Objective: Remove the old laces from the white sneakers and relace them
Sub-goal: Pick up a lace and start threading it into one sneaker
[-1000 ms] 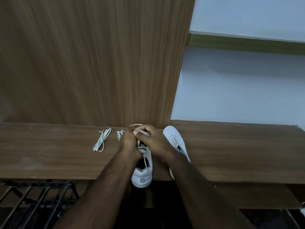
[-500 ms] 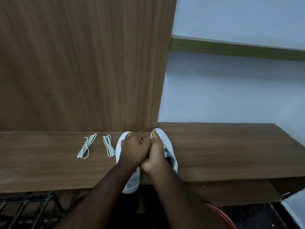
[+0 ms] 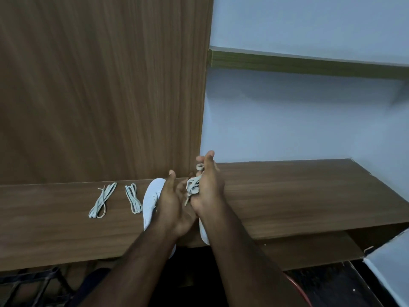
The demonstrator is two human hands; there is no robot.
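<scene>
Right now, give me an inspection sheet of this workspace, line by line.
Surface: wooden shelf, bare to the right of the hands.
Job's things: left white sneaker lies on the shelf, its heel over the front edge; right white sneaker mostly hidden behind the right arm. Bunched lace held above them.
Clutter: two folded lace bundles, outer bundle and inner bundle, lie apart, left of the sneakers.
Grips: right hand grips the bunched lace; left hand is open beside it, fingers relaxed.
Cables: nothing seen.
Surroundings: wood panel behind, pale wall, black rack below left.
</scene>
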